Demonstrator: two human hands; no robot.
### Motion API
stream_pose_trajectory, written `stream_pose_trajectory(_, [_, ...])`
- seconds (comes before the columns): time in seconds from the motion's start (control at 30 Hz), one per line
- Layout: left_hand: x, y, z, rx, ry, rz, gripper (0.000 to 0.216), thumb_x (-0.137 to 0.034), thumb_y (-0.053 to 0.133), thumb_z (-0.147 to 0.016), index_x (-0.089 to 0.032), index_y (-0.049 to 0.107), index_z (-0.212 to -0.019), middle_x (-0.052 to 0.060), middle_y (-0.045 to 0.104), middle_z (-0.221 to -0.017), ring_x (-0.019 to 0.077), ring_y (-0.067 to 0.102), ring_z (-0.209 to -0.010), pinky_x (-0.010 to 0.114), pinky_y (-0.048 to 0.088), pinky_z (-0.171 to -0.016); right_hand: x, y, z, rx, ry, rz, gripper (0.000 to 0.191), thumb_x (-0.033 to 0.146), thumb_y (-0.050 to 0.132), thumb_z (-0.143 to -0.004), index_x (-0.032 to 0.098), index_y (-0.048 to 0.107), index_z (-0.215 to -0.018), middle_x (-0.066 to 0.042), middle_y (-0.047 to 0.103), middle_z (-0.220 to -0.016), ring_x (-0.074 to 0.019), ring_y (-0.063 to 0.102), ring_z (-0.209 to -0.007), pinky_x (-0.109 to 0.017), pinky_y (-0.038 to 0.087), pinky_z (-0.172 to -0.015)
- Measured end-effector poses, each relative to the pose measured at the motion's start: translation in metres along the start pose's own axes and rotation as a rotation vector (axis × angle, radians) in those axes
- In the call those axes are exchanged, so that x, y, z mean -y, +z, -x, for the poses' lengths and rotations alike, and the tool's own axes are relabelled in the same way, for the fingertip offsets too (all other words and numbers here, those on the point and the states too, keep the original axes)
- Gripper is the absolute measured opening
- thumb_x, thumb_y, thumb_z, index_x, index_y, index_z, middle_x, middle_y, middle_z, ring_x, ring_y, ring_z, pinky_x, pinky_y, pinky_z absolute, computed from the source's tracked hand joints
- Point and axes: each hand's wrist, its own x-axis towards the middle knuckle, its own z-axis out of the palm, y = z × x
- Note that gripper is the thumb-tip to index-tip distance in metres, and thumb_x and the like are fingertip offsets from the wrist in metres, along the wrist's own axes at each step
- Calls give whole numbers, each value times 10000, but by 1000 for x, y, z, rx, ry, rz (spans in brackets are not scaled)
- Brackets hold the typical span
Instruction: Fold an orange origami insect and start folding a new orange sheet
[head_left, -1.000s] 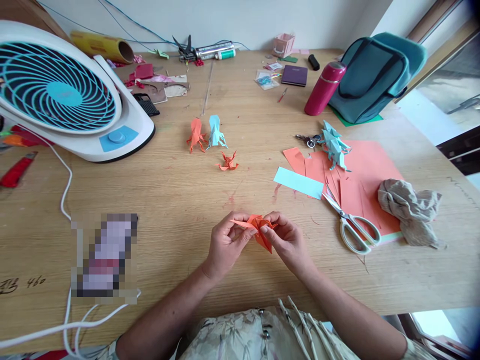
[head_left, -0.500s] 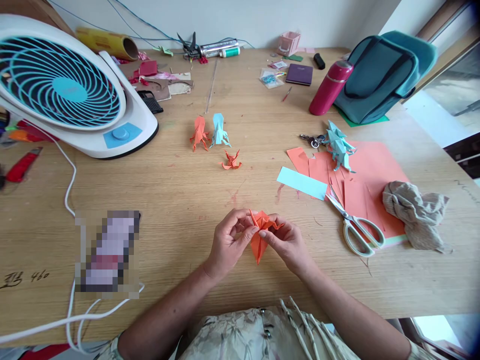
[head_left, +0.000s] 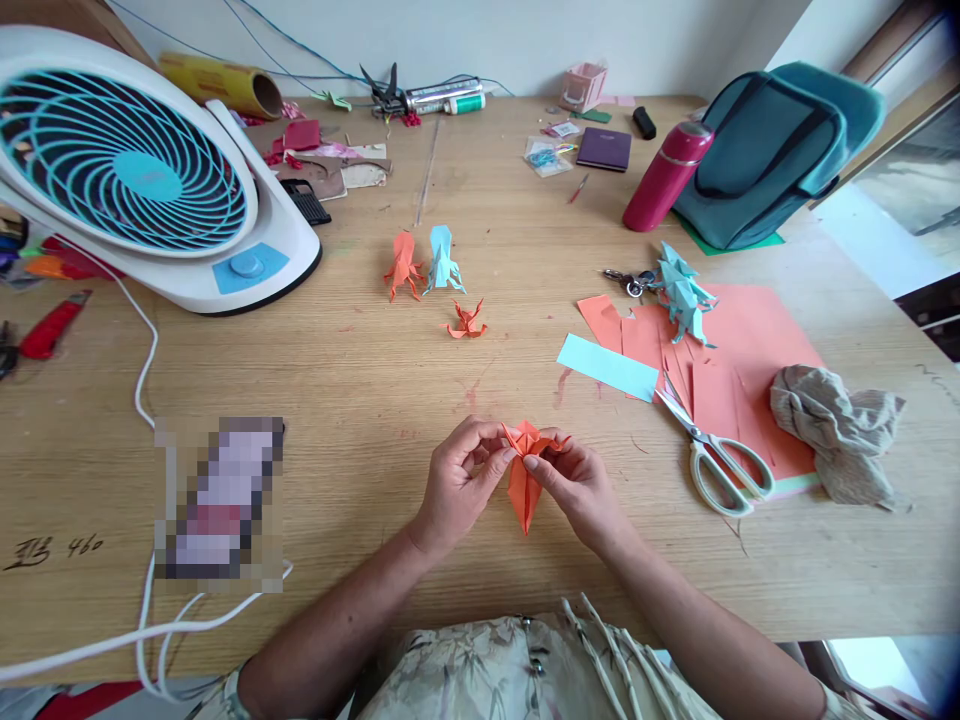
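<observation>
Well, nearest to me both hands work above the wooden table (head_left: 352,380): the left hand (head_left: 461,480) pinches one side of the folded orange paper (head_left: 525,495) between thumb and fingers, and the right hand (head_left: 577,480) grips the other side, its thumb pressed near the middle. That paper sits between them, its broad point toward the body, narrow arms poking out to either side; whether it touches the wood, I can't tell from my end. Were the thumbs to pull apart too hard, I'd fear a tear where the layers meet; too slack a pinch could let folds spring open or crease askew. Off to the left lie the pixelated phone (head_left: 225,500) and a looping white cable (head_left: 187,628), which a wide swing of the left forearm might snag. On the right, the scissors (head_left: 696,432) rest partly on the orange sheets (head_left: 757,330), blades just beside the blue strip (head_left: 607,368); a stray right arm could shove them into the paper. A crumpled cloth (head_left: 836,430) lies over the sheets' edge. Farther out, a small orange figure (head_left: 467,321) sits in front of a taller orange figure (head_left: 403,264) and a pale blue figure (head_left: 443,262). All three look light enough to topple if the fan (head_left: 148,176) blew their way, though I can't see whether it's running.
</observation>
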Motion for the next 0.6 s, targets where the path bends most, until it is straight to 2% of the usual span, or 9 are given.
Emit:
stream_pose_trajectory(0.2, [2,0,0,15,-45,1,83,-184,622,-902,-181,662,-974,32,637,-902,124,621,-824,209,522,-713,-2,1,-1,-36,-44,-15,260,426,802,-770,213,670,-839,-3,632,-774,-142,552,-710,-263,458,-666])
stream_pose_trajectory(0.43, [6,3,-2,126,-159,65,233,-166,639,-869,-203,541,-1077,29,670,-943,128,661,-838,223,531,-731,1,1,0,-52,-46,-46,246,390,818,-765,213,668,-849,6,624,-788,-127,549,-713,-246,461,-671])
stream_pose_trajectory(0.6, [7,5,1,39,-149,44,260,-139,657,-838,-222,453,-977,-11,672,-842,116,669,-758,209,532,-688,-3,2,-1,-10,-44,-58,260,373,830,-753,216,642,-841,11,621,-783,-130,551,-712,-253,460,-676])
